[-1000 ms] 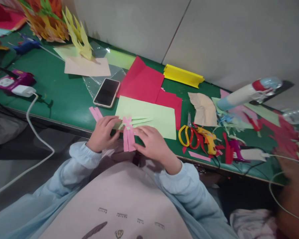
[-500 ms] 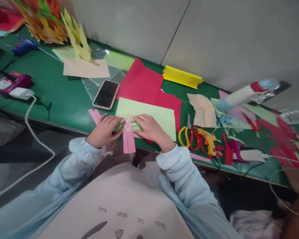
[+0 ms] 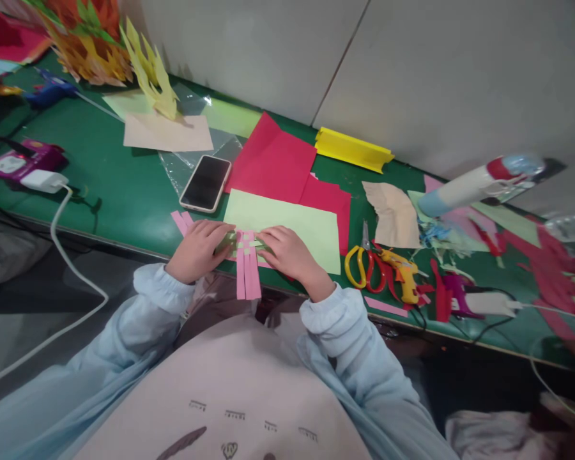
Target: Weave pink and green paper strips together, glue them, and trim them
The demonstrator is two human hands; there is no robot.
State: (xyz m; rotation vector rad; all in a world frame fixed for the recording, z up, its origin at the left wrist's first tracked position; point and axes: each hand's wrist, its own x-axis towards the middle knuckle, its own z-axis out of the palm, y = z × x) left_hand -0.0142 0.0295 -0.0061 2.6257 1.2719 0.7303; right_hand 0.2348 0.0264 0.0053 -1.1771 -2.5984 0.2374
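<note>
A small weave of pink and light green paper strips (image 3: 247, 271) lies between my hands, its pink ends hanging down over the table's front edge. My left hand (image 3: 202, 248) is closed on the weave's left side, thumb below and fingers above. From the right, my right hand (image 3: 287, 252) pinches the green strip ends. Under the weave and my right hand is a light green paper sheet (image 3: 297, 227). Loose pink strips (image 3: 182, 221) stick out beyond my left hand. The parts of the strips inside my fingers are hidden.
A phone (image 3: 206, 183) lies behind my left hand, with red paper (image 3: 273, 160) beside it. To the right are scissors (image 3: 359, 262), a yellow glue gun (image 3: 405, 275) and a leaning bottle (image 3: 479, 185). A purple power socket (image 3: 23, 160) sits at left.
My right hand has shifted slightly down, and its fingers have moved along the green strip ends. The weave's check pattern shows a little more openly. The left hand stays nearly in place.
</note>
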